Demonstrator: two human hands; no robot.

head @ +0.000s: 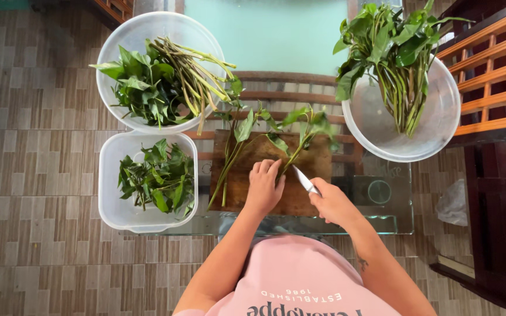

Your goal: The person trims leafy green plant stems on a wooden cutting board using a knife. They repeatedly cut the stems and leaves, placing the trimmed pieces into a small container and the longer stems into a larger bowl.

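Note:
A brown wooden cutting board (247, 158) lies on a glass table. My left hand (263, 188) presses down on a leafy green stalk (301, 133) that runs up and right across the board. My right hand (332, 203) grips a small knife (304, 179), its blade pointing up-left at the stalk's stem just beside my left fingers. Two more long green stalks (233, 146) lie on the board's left side.
A round clear bowl (147, 29) at upper left holds leaves and stems. A square white tub (109, 193) below it holds picked leaves. A round bowl (440, 129) at right holds a bunch of uncut greens. A wooden chair (493, 70) stands at far right.

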